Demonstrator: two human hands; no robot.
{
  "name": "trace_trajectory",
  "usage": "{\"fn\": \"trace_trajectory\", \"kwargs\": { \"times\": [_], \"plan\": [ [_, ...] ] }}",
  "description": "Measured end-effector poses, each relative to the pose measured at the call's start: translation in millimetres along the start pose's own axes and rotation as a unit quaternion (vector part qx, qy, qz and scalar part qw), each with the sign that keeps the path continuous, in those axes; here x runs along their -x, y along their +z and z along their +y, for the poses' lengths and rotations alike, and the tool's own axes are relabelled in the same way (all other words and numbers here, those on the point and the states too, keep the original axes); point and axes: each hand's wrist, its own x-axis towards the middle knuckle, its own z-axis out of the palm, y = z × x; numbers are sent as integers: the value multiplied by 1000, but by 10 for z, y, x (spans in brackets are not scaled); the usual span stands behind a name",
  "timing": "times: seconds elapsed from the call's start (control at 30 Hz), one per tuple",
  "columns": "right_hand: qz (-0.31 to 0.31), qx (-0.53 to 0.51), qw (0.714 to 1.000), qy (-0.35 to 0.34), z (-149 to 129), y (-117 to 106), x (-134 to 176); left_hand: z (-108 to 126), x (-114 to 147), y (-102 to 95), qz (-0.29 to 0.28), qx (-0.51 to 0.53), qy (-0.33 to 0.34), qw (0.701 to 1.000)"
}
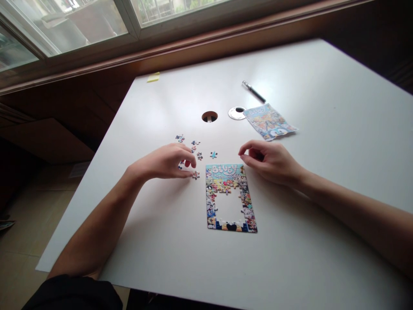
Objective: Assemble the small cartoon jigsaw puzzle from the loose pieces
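A partly assembled jigsaw puzzle lies flat on the table, its border and upper part filled and its middle bare white. To its upper left, my left hand hovers over loose pieces with thumb and fingers apart. The thumb tip is at a puzzle piece; whether it touches cannot be told. Some pieces are partly hidden under that hand. My right hand rests to the right of the puzzle's top edge, thumb and index tip pinched together, with nothing visible between them. A light blue puzzle piece lies above the puzzle.
More loose pieces lie beyond my left hand. A printed picture sheet is at the upper right, near a dark pen. The white table has a round cable hole and a metal ring cover. A yellow note sits at the far edge.
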Motion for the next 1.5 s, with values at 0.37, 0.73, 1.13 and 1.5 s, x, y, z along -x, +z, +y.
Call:
{"fn": "trace_trajectory", "kwargs": {
  "times": [0.37, 0.73, 1.13, 1.5],
  "plan": [
    [1, 3, 1000, -4, -12, -17, 5, 105, -83, 110, -9, -7, 2, 1000],
    [7, -4, 1000, -12, -11, -3, -2, 86, -68, 112, -38, 1, 10, 999],
    [9, -15, 1000, -24, -5, -6, 3, 57, -54, 96, -23, 4, 0, 1000],
    [15, -16, 999, -26, 8, -1, 1, 46, -40, 100, -6, 15, 3, 1000]
  ]
}}
